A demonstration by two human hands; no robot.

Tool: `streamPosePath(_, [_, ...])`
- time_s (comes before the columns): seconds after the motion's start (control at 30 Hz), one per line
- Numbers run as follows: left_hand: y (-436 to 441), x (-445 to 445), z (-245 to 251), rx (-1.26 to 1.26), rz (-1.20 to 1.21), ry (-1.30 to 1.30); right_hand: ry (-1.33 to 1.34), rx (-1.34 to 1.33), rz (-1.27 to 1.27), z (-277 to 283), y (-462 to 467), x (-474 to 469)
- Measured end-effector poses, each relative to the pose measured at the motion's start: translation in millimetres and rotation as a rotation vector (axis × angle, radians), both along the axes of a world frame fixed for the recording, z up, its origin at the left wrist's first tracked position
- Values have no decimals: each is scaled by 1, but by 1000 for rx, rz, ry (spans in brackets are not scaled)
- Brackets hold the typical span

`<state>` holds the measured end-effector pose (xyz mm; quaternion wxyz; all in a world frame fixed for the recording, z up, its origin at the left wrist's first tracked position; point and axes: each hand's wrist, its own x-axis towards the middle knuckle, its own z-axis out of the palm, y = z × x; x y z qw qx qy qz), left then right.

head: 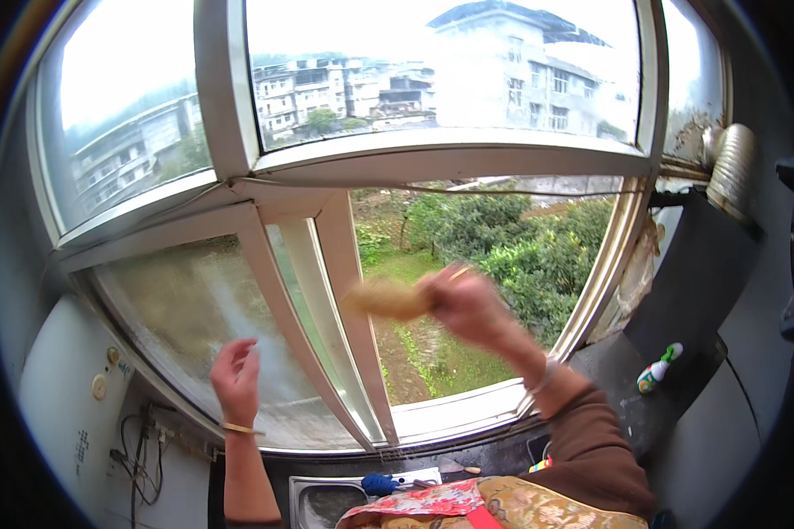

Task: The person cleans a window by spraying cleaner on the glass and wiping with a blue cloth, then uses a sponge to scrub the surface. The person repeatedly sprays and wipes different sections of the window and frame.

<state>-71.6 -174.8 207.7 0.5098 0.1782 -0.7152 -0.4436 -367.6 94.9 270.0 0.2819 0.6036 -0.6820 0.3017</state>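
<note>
My right hand point(466, 305) is raised before the open window gap and is shut on a yellow-brown cloth or sponge point(387, 299). Motion blurs both, so I cannot tell exactly what the thing is. In front of the lower left window pane point(178, 317), my left hand point(236, 375) is held up with its fingers loosely bent and nothing in them. That pane looks hazy and wet, with a pale streak. Between the two hands stands the light-coloured sash frame point(347, 311) of the sliding window.
Below are a steel sink point(331, 506), a blue scrubber or cloth point(379, 485) and a scraper point(460, 467) on the dark counter. A water heater point(73, 397) hangs at left. At right are a range hood point(691, 264), a spray bottle point(658, 370) and a foil duct point(732, 165). A cable point(437, 190) crosses the frame.
</note>
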Motion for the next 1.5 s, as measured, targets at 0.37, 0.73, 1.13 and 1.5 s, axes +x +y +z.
streamPosePath(0.37, [20, -158, 116, 581, -694, 391, 454, -8, -581, 222, 2, -80])
streamPosePath(0.73, [9, -174, 102, 521, -332, 400, 524, -46, -2, 219, -231, 16])
streamPosePath(1.13, [-1, -98, 68, 398, -568, 137, 434, 145, -248, 235, -136, 12])
streamPosePath(1.5, [-9, -10, 30, 532, -267, -36, 381, -39, -182, 240, -33, -65])
